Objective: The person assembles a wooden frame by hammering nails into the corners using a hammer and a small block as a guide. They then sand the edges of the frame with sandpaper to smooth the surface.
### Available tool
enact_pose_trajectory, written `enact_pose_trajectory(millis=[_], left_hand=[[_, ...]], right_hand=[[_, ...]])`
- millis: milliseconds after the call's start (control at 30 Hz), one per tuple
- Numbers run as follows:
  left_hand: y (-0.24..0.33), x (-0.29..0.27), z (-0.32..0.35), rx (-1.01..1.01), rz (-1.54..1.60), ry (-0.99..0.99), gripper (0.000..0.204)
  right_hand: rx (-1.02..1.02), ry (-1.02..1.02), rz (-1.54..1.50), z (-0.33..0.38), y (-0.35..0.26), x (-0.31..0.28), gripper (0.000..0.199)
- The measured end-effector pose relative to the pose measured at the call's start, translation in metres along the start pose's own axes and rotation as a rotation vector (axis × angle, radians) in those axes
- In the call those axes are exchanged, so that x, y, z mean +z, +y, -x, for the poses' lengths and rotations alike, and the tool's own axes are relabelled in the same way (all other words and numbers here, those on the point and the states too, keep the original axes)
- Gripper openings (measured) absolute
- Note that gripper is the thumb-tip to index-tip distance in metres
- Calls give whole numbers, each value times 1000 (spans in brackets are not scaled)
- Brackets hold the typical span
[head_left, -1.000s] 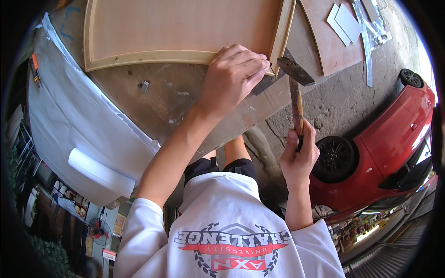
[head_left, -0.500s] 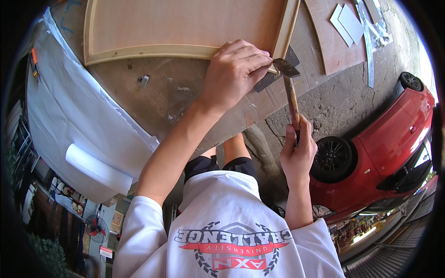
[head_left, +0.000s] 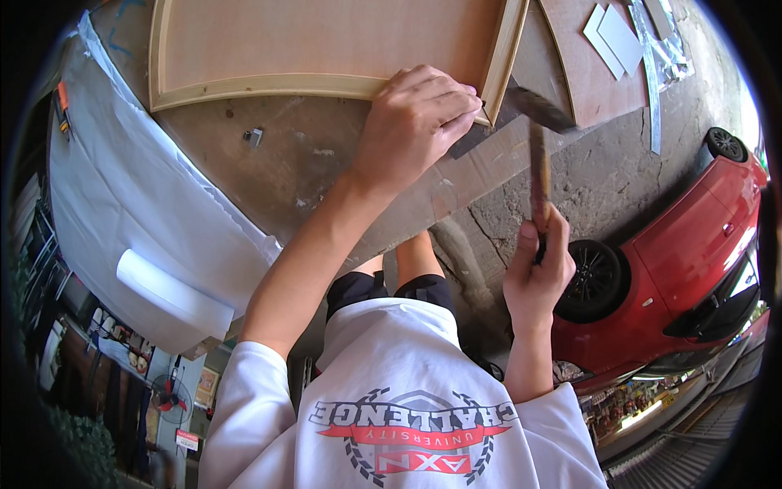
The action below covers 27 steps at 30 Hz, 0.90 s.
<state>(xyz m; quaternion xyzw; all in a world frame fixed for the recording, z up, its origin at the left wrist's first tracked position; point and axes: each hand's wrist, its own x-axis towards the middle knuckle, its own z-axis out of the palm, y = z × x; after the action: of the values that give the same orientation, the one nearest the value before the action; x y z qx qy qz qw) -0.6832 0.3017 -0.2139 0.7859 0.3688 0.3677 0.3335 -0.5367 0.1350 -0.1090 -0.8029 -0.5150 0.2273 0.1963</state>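
Observation:
My right hand [head_left: 539, 269] is wrapped round the wooden handle of a hammer [head_left: 539, 167]. The hammer's dark head, smeared by motion, hangs just right of the corner of a wooden frame [head_left: 269, 87] with a light brown panel. My left hand [head_left: 423, 114] rests over that frame's near rail by the corner, thumb and fingertips pinched together. A tiny dark bit shows at the fingertips, too small to name. Under the corner lies a dark flat piece [head_left: 471, 140], partly covered by the frame and hand.
The worktop [head_left: 269, 163] carries a small metal piece [head_left: 253, 138]. White sheeting [head_left: 138, 187] with a white roll [head_left: 171, 293] and an orange-and-black cutter [head_left: 62, 107] spreads at left. Right are a thin wooden board [head_left: 599, 98], pale tiles [head_left: 615, 41], a metal strip [head_left: 653, 114] and a red car [head_left: 692, 236].
The hammer has swung away to the right from the frame corner, with my right hand shifting right too. My left hand stays at the corner, nearly still.

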Motion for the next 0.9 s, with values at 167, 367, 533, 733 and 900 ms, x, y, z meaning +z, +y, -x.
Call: enact_pose_trajectory(millis=[167,367,533,733,900], left_hand=[[0,1,0,6,-7,-7,14],[0,1,1,23,-14,1,13],[0,1,2,-5,4,-13,15],[-4,-15,22,84,-262,-11,21],[-11,-12,32,114,-374,-29,23]], right_hand=[[21,-17,-46,1,-1,0,30],[96,-39,-78,4,-1,0,28],[93,-13,-102,7,-1,0,27],[54,-45,-76,9,-1,1,28],[64,55,-51,8,-2,2,27]])
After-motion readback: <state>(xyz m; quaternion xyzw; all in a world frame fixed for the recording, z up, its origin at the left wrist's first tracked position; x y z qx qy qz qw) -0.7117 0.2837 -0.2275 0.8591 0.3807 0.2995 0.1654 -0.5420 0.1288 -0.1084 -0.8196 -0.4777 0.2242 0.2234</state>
